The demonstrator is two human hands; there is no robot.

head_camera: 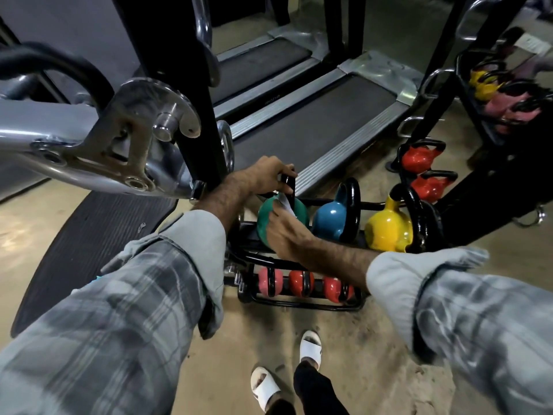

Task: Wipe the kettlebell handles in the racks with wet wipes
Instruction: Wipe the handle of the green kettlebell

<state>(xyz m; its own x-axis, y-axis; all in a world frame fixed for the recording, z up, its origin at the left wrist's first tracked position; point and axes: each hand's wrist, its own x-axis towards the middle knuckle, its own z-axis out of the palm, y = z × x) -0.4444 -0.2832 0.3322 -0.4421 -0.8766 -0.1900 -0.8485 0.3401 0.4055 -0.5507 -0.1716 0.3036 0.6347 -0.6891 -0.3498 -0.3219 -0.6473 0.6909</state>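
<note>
Fingers of his left hand (pixel 263 175) curl over the green kettlebell (pixel 282 218) handle (pixel 288 187), steadying it in the rack (pixel 302 305), while just below, his right hand (pixel 284 232) pinches the wet wipe (pixel 286 204) against that handle's side.

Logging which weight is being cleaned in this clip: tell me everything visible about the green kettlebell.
The green kettlebell has a glossy green round body and a black loop handle. It sits upright at the left end of the black rack's upper row, beside the blue kettlebell. The left hand grips the top of its handle. The right hand lies across the body's front, holding a white wet wipe against the handle's lower part, hiding much of the body.
</note>
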